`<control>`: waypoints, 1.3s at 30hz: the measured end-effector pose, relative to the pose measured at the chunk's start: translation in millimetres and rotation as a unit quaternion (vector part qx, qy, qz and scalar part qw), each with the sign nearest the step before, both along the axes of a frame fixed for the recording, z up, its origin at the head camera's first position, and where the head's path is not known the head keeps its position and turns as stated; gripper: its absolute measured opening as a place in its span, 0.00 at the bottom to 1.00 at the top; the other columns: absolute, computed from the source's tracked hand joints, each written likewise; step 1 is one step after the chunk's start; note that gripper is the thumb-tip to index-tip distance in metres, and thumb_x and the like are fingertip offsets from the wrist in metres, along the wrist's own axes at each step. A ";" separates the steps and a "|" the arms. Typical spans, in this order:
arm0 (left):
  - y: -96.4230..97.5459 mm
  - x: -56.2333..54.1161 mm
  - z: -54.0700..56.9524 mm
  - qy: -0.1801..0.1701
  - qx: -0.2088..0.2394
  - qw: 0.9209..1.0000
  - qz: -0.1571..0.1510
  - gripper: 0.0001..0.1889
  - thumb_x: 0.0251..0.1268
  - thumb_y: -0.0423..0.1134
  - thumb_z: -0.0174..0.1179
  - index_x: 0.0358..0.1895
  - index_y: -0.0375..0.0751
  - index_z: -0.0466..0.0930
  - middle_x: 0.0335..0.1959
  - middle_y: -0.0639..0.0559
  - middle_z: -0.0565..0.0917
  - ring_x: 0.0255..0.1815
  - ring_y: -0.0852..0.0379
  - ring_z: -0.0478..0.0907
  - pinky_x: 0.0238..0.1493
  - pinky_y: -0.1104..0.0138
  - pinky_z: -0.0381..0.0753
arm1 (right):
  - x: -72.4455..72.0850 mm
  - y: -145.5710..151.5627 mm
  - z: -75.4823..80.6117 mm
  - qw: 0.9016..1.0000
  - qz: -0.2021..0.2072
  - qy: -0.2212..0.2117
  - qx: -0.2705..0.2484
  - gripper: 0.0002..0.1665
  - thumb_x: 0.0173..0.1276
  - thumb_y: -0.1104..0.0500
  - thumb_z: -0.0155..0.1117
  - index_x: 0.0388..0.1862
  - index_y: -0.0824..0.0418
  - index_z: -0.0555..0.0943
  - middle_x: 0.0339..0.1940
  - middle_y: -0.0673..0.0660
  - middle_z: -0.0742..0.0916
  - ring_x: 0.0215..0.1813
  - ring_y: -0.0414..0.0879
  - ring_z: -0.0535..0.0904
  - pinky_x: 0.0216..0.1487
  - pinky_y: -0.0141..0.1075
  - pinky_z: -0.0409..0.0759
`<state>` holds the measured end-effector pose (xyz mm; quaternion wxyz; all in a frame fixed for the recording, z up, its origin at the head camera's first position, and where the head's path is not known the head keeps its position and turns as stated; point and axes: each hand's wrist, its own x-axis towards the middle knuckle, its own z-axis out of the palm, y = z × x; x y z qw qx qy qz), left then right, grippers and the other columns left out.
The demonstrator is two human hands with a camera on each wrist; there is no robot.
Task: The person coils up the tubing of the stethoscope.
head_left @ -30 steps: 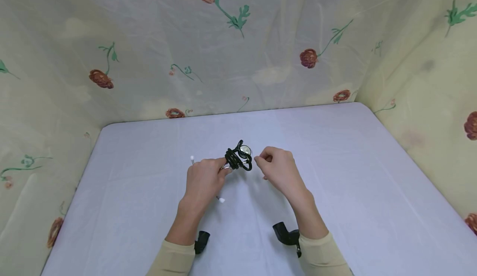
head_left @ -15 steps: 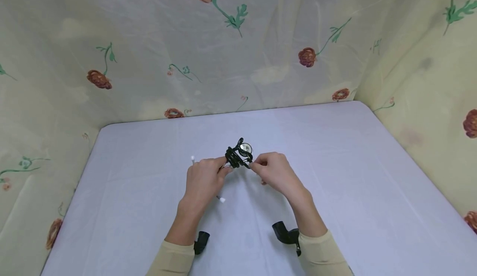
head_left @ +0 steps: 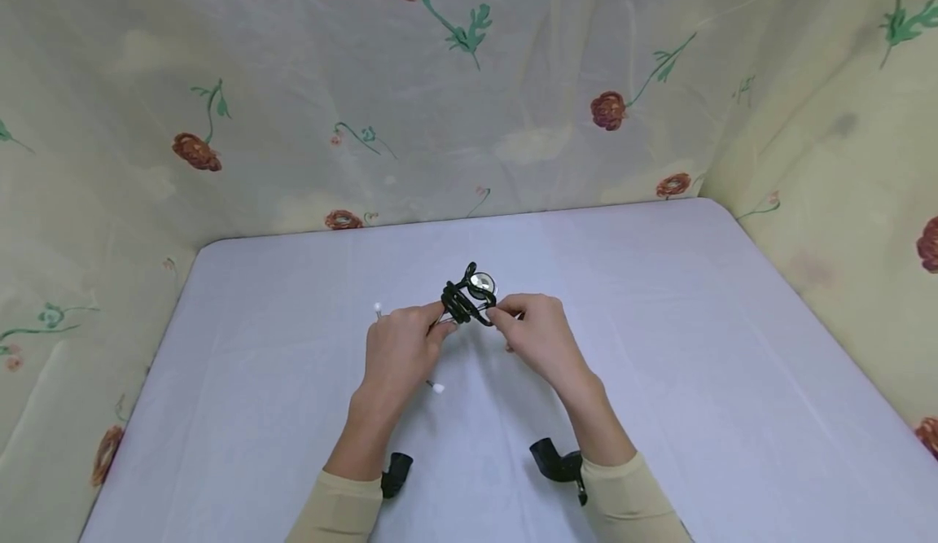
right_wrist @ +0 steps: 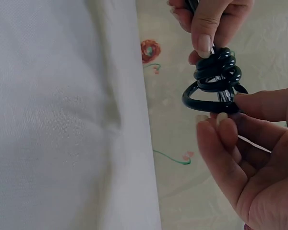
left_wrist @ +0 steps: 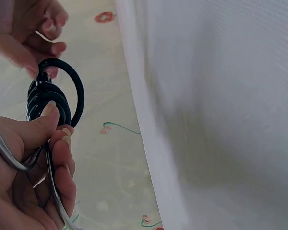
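Observation:
A stethoscope (head_left: 458, 302) with its black tube wound in several coils is held above the table between both hands. Its round silver chestpiece (head_left: 482, 284) shows at the far end of the coils, and white ear tips (head_left: 437, 387) stick out past the left hand. My left hand (head_left: 401, 350) grips the metal ear tubes (left_wrist: 51, 167), the thumb pressed against the coils. My right hand (head_left: 538, 333) pinches a loop of the black tube (right_wrist: 201, 104) between thumb and fingertips at the right side of the bundle.
A white cloth covers the table (head_left: 293, 437). Floral-patterned sheeting (head_left: 278, 103) hangs behind it and at both sides. Black curved pieces (head_left: 557, 463) are attached at both wrists by the sleeves.
My right hand has come left from beside the stethoscope and now pinches its tube loop. The left hand keeps its grip, and the coiled bundle has shifted slightly away from me.

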<state>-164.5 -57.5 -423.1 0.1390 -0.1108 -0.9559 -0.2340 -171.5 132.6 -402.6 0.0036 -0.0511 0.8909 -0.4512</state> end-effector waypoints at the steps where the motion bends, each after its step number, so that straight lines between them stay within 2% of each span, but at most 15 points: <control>1: 0.4 0.1 0.3 0.002 0.002 1.000 0.000 0.09 0.62 0.49 0.68 0.29 0.50 0.83 0.13 0.60 0.74 0.14 0.63 0.64 0.17 0.69 0.58 | 0.1 -0.2 0.1 1.000 -0.002 0.006 -0.001 0.12 0.68 0.55 0.63 0.29 0.59 0.87 0.20 0.55 0.83 0.19 0.43 0.79 0.23 0.34 0.70; 12: 2.7 0.5 -0.6 0.008 -0.003 1.000 0.002 0.08 0.61 0.48 0.68 0.30 0.50 0.84 0.14 0.60 0.75 0.15 0.63 0.65 0.17 0.69 0.59 | 0.3 -0.5 -0.6 1.000 -0.007 0.024 0.003 0.13 0.66 0.57 0.64 0.22 0.57 0.85 0.16 0.57 0.83 0.18 0.43 0.78 0.22 0.34 0.70; 20: 1.8 0.9 -0.9 0.011 -0.006 1.000 0.002 0.09 0.61 0.48 0.68 0.28 0.50 0.82 0.13 0.60 0.73 0.15 0.62 0.64 0.17 0.68 0.58 | 0.5 -1.1 0.4 1.000 0.001 0.011 0.020 0.12 0.65 0.58 0.63 0.24 0.60 0.87 0.16 0.51 0.83 0.18 0.42 0.78 0.22 0.33 0.68; 30: 2.6 0.1 -2.7 0.041 -0.037 0.998 -0.006 0.08 0.61 0.49 0.68 0.30 0.52 0.84 0.16 0.59 0.81 0.15 0.63 0.66 0.16 0.69 0.59 | -1.3 -0.2 -1.9 1.000 -0.008 -0.009 0.005 0.12 0.63 0.59 0.61 0.25 0.60 0.88 0.24 0.59 0.88 0.18 0.43 0.83 0.23 0.34 0.73; 34: 2.7 0.1 -2.5 0.042 -0.040 0.998 -0.006 0.08 0.61 0.49 0.68 0.30 0.51 0.84 0.16 0.59 0.81 0.15 0.63 0.66 0.16 0.69 0.58 | -1.1 -1.1 -1.1 1.000 -0.008 -0.008 0.007 0.12 0.64 0.58 0.62 0.24 0.60 0.87 0.24 0.61 0.87 0.19 0.44 0.83 0.23 0.34 0.72; 39: 3.1 0.3 -1.8 0.042 -0.039 0.998 -0.010 0.08 0.61 0.49 0.68 0.32 0.50 0.86 0.17 0.59 0.82 0.15 0.64 0.66 0.16 0.70 0.58 | -0.7 -2.6 0.3 1.000 -0.016 -0.004 0.013 0.13 0.65 0.57 0.63 0.24 0.61 0.87 0.22 0.59 0.86 0.19 0.45 0.84 0.24 0.34 0.72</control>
